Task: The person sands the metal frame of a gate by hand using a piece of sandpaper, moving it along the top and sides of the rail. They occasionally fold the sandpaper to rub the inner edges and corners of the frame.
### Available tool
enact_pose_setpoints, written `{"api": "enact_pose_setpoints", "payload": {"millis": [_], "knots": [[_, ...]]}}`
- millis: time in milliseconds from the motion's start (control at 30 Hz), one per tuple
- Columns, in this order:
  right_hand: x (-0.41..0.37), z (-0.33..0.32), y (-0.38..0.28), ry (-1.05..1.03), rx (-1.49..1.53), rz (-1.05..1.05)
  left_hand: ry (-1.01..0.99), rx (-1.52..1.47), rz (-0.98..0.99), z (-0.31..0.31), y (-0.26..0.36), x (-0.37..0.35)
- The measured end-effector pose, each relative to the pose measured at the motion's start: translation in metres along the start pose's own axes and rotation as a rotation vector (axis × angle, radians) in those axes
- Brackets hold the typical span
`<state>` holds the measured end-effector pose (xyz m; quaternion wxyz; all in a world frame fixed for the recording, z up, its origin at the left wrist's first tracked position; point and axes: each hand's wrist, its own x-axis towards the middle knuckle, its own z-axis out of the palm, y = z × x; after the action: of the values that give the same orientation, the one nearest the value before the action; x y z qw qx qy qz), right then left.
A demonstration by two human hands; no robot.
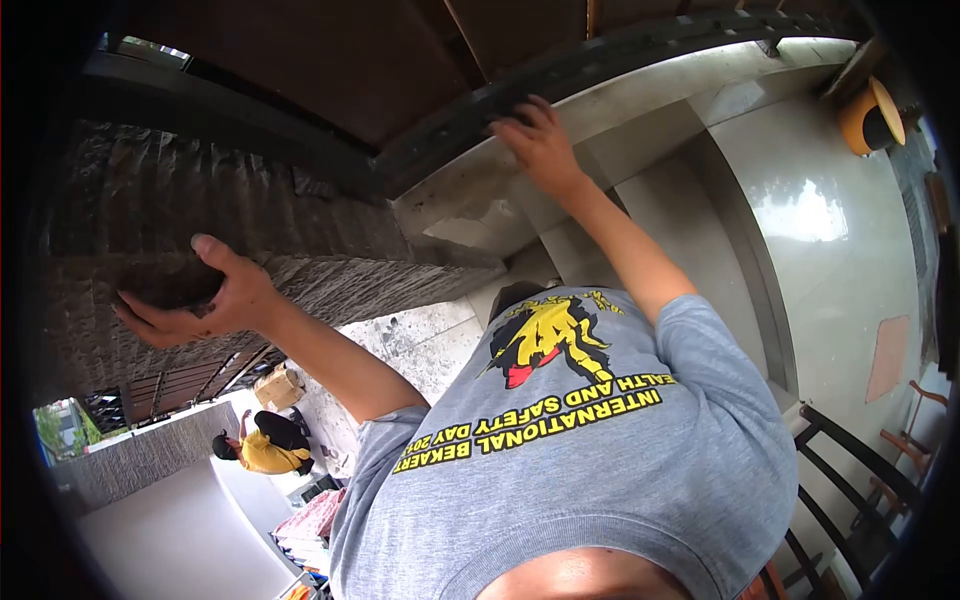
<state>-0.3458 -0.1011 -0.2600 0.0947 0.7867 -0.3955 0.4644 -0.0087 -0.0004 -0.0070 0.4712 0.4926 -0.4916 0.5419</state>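
My left hand (190, 300) is wrapped around the corner of a dark rough stone-clad pillar (200, 200), thumb up and fingers curled under the edge. Farther out, my right hand (538, 140) reaches to a black metal rail (640, 50) along the foot of a brown gate, its fingers laid over the rail's edge. My grey T-shirt (600, 450) with yellow lettering fills the lower middle. Both arms are stretched out and neither hand holds a loose object.
Pale tiled steps (650, 200) and a glossy floor (840, 260) lie below the rail. A yellow bucket (868, 115) stands at the far right. Black metal bars (850, 480) are at lower right. Another person in a yellow shirt (262, 448) crouches at lower left near a cardboard box (280, 385).
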Motion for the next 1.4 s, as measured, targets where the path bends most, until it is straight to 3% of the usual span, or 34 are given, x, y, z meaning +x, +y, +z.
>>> {"api": "enact_pose_setpoints", "payload": {"millis": [167, 267, 367, 567, 867, 1167, 1400], "knots": [[0.006, 0.021, -0.051, -0.248, 0.021, -0.174, 0.042, -0.063, 0.002, 0.003, -0.001, 0.003], [-0.009, 0.004, -0.035, -0.040, 0.005, -0.018, 0.041, -0.054, 0.026, 0.005, -0.005, 0.002], [0.006, -0.027, -0.018, 0.044, -0.007, -0.011, 0.024, 0.008, 0.034, 0.002, -0.002, 0.003], [0.028, 0.004, -0.043, -0.081, 0.088, -0.216, 0.056, -0.084, 0.011, 0.004, -0.003, 0.003], [0.007, -0.004, -0.023, -0.096, 0.030, -0.050, 0.051, 0.008, 0.078, 0.004, -0.009, 0.004], [0.024, 0.034, -0.065, -0.186, 0.022, -0.169, 0.079, -0.107, 0.051, 0.007, -0.010, 0.004], [0.017, 0.002, -0.028, -0.096, -0.044, -0.103, 0.070, -0.073, 0.068, 0.007, -0.013, 0.004]]}}
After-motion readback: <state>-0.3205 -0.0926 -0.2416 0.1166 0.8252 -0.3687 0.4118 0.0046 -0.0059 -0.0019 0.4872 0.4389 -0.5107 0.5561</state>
